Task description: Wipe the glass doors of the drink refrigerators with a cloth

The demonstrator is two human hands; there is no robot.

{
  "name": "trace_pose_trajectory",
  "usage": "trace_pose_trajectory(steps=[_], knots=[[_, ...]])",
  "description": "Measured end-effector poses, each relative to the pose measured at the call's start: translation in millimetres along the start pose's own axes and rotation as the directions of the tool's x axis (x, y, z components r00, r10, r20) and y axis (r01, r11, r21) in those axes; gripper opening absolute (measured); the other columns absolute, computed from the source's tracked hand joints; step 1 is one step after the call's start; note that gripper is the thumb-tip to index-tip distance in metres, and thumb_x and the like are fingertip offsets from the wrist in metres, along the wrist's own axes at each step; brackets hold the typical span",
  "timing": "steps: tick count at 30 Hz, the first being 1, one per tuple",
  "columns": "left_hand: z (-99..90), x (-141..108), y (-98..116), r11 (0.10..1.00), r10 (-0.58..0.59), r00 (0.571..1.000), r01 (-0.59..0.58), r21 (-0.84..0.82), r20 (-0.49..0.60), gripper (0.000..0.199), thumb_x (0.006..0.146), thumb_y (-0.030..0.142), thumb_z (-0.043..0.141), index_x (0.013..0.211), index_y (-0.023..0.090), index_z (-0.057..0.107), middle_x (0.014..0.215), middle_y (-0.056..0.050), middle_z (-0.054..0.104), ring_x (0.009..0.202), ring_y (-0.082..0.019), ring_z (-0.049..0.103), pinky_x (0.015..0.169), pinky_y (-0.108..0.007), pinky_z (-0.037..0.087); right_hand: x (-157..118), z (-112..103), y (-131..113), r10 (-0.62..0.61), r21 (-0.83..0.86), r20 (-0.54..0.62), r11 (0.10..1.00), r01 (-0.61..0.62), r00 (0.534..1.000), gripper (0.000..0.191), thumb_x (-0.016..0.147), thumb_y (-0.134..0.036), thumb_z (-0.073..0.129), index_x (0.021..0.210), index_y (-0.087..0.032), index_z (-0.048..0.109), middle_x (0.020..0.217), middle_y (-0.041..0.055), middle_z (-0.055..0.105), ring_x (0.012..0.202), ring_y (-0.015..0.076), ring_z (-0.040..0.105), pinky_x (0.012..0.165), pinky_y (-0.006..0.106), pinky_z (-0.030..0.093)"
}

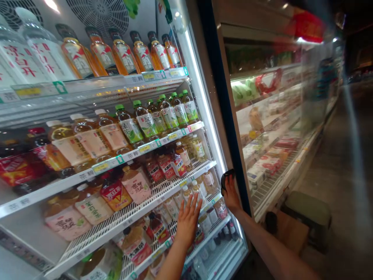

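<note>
My left hand [189, 219] is raised before the lower shelves of a lit drinks fridge, its fingers spread and holding nothing. Further right, my right hand [230, 193] is at the fridge's right edge, against a black handle [226, 181]; its fingers lie over the handle, partly hidden. Behind my left hand are small bottles on the lower racks. Green-capped tea bottles [146, 121] line a middle shelf, and amber bottles [122, 54] stand on the top one. A pink-labelled bottle [136, 184] sits on the shelf below the green-capped ones.
Large clear bottles [43, 50] stand at the upper left. Right of the dark fridge frame [230, 116] is another chilled display [271, 155] with packaged goods. A green-topped stool [307, 208] and a brown box [291, 233] are on the floor at the right.
</note>
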State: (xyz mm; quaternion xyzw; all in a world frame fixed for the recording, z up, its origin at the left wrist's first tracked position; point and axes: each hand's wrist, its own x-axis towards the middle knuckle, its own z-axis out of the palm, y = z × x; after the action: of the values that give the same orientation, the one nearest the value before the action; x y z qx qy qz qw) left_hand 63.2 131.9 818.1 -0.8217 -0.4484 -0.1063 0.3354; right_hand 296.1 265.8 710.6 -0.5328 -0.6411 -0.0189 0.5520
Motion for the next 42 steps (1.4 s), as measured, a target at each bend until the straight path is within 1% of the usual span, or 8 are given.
trace_pose_trajectory(steps=[7, 12, 14, 20, 27, 33, 38, 42], knots=[[18.2, 33.2, 1.7, 0.999, 0.041, 0.998, -0.042, -0.019, -0.04, 0.076, 0.087, 0.006, 0.047, 0.158, 0.027, 0.033, 0.165, -0.003, 0.03, 0.157, -0.022, 0.017, 0.127, -0.051, 0.02, 48.5, -6.4, 19.1, 0.002, 0.01, -0.005, 1.0, -0.002, 1.0, 0.092, 0.085, -0.003, 0.041, 0.163, -0.03, 0.0, 0.172, 0.0039, 0.005, 0.157, 0.0285, 0.005, 0.123, 0.056, 0.029], [17.1, 44.4, 1.0, 1.0, 0.02, 1.0, -0.02, -0.009, -0.015, 0.079, 0.085, 0.004, 0.048, 0.159, 0.025, 0.031, 0.167, -0.003, 0.026, 0.157, -0.024, 0.015, 0.127, -0.052, 0.019, 11.9, -12.4, 34.0, -0.003, 0.008, -0.018, 1.0, 0.003, 1.0, 0.098, 0.081, 0.002, 0.039, 0.163, -0.033, -0.001, 0.171, 0.0058, 0.011, 0.155, 0.0274, 0.018, 0.118, 0.053, 0.039], [17.0, 44.3, -0.3, 1.0, 0.029, 0.999, -0.029, -0.003, -0.023, 0.079, 0.085, 0.005, 0.049, 0.159, 0.025, 0.03, 0.167, -0.003, 0.026, 0.157, -0.023, 0.015, 0.127, -0.05, 0.018, 12.7, -12.6, 34.9, -0.009, 0.009, -0.023, 1.0, 0.009, 1.0, 0.1, 0.078, 0.004, 0.037, 0.162, -0.034, -0.004, 0.171, 0.0059, 0.01, 0.156, 0.0274, 0.016, 0.117, 0.053, 0.04], [20.4, 45.3, 0.0, 1.0, 0.024, 0.999, -0.023, 0.019, -0.041, 0.08, 0.084, 0.005, 0.05, 0.159, 0.025, 0.031, 0.167, -0.002, 0.028, 0.157, -0.023, 0.016, 0.129, -0.048, 0.013, 86.7, -16.7, 29.6, -0.07, 0.018, 0.006, 0.997, 0.07, 0.998, 0.096, 0.08, 0.002, 0.04, 0.163, -0.032, 0.005, 0.172, 0.0019, 0.008, 0.157, 0.0287, 0.002, 0.123, 0.056, 0.028], [13.1, 44.5, -2.7, 0.999, 0.017, 0.996, -0.014, 0.032, -0.086, 0.071, 0.087, 0.008, 0.05, 0.156, 0.025, 0.039, 0.166, -0.002, 0.03, 0.157, -0.021, 0.016, 0.129, -0.046, 0.004, 53.1, -23.0, 32.8, -0.057, 0.013, 0.031, 0.998, 0.057, 0.998, 0.094, 0.086, -0.002, 0.037, 0.161, -0.034, -0.01, 0.172, 0.0024, 0.0, 0.157, 0.0285, 0.003, 0.119, 0.056, 0.036], [5.2, 44.9, -7.7, 0.997, 0.023, 0.993, -0.015, 0.07, -0.114, 0.066, 0.089, 0.013, 0.05, 0.154, 0.023, 0.042, 0.165, -0.002, 0.031, 0.157, -0.021, 0.014, 0.129, -0.045, 0.001, 115.0, -24.8, 3.1, -0.071, -0.003, 0.001, 0.997, 0.071, 0.997, 0.08, 0.097, -0.017, 0.039, 0.162, -0.031, -0.005, 0.171, 0.0041, -0.003, 0.156, 0.0346, -0.004, 0.119, 0.065, 0.027], [-3.7, 38.7, -11.4, 0.995, 0.022, 0.992, -0.009, 0.102, -0.126, 0.063, 0.09, 0.013, 0.049, 0.152, 0.024, 0.046, 0.165, -0.001, 0.032, 0.158, -0.02, 0.009, 0.129, -0.046, -0.001, 89.7, -22.5, -0.8, -0.217, -0.044, 0.028, 0.975, 0.218, 0.976, 0.075, 0.099, -0.024, 0.043, 0.163, -0.034, 0.005, 0.171, 0.0021, 0.008, 0.157, 0.0314, 0.01, 0.12, 0.058, 0.032], [-16.9, 32.4, -20.3, 0.992, -0.005, 0.993, 0.02, 0.125, -0.119, 0.069, 0.086, 0.011, 0.049, 0.153, 0.024, 0.043, 0.165, -0.001, 0.031, 0.158, -0.02, 0.006, 0.129, -0.048, -0.003, 91.1, -19.1, 6.1, -0.115, -0.03, -0.063, 0.993, 0.114, 0.991, 0.072, 0.103, -0.025, 0.034, 0.162, -0.031, -0.008, 0.172, 0.0061, -0.001, 0.157, 0.0328, 0.003, 0.117, 0.065, 0.033]])
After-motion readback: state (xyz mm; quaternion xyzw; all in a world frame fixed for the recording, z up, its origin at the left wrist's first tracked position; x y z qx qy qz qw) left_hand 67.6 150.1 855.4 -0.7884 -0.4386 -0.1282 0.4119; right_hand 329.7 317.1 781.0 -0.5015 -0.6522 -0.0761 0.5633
